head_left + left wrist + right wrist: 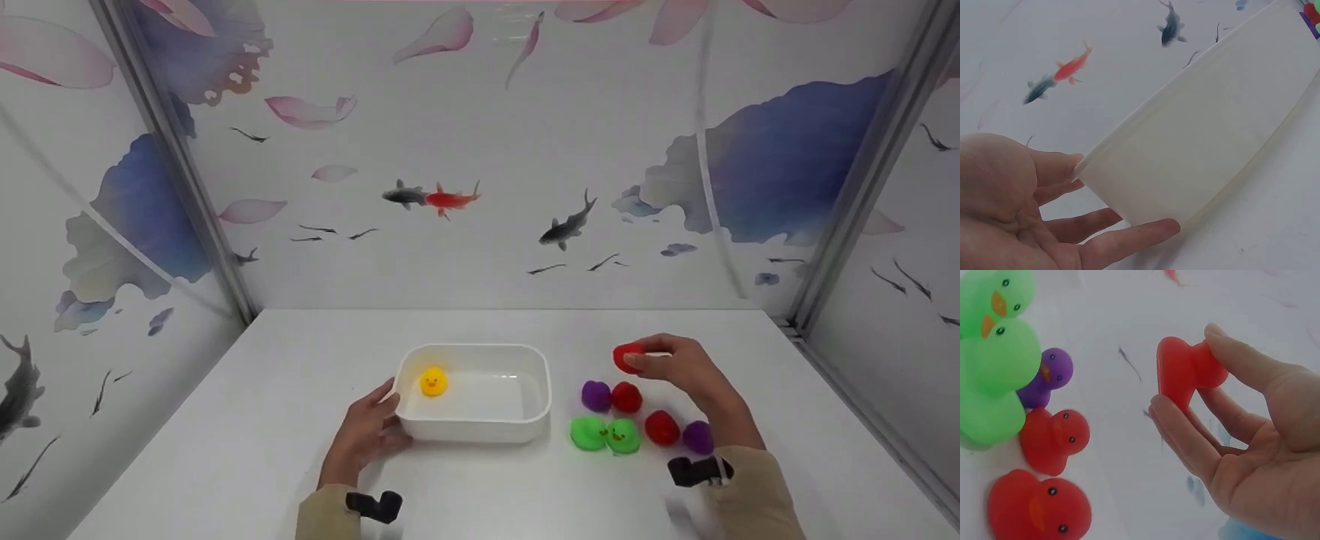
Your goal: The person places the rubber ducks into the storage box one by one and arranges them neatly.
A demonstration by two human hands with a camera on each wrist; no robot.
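Note:
My left hand [365, 433] holds the near left corner of a white plastic tub [472, 431]. In the left wrist view, digits of that hand [1033, 219] lie at the tub's rim and along its lower wall [1196, 135]. A yellow toy duck [433, 382] sits inside, toward the left end. To the right of the tub, my right hand [686, 369] pinches a red toy duck [627, 358] between thumb and fingers. The right wrist view shows this duck [1176, 371] sideways at the fingertips, raised above the other ducks.
On the table's right side are two green ducks [589, 433], two red ducks [662, 428] and two purple ducks [596, 396], one purple duck near the right wrist. White panels [480, 270] printed with fish and petals stand around the back and sides of the white table [480, 495].

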